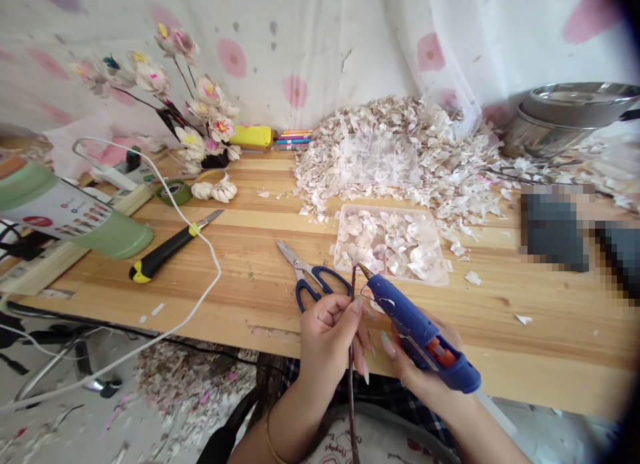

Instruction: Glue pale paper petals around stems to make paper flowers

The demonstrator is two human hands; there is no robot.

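Between the thumb and fingers of my left hand point(333, 327) stands a thin brown stem point(351, 384), roughly upright. A small pale tuft, perhaps a petal, shows at its top. My right hand point(420, 371) is wrapped round a blue glue gun point(420, 331). The gun's nozzle points up and left, close to the stem's tip; I cannot tell whether they touch. Just beyond, a clear divided box point(395, 241) holds pale papery petals point(373, 227). Blue-handled scissors point(310, 274) lie partly opened on the table, left of the stem and near my left hand.
A heap of dry papery flakes point(325, 154) lies at the back, with another clear tray point(380, 159) on it. A utility knife point(175, 247), a white cable point(213, 247), a green bottle point(115, 224) and tape point(173, 192) are left. Metal pots point(555, 121) stand back right.
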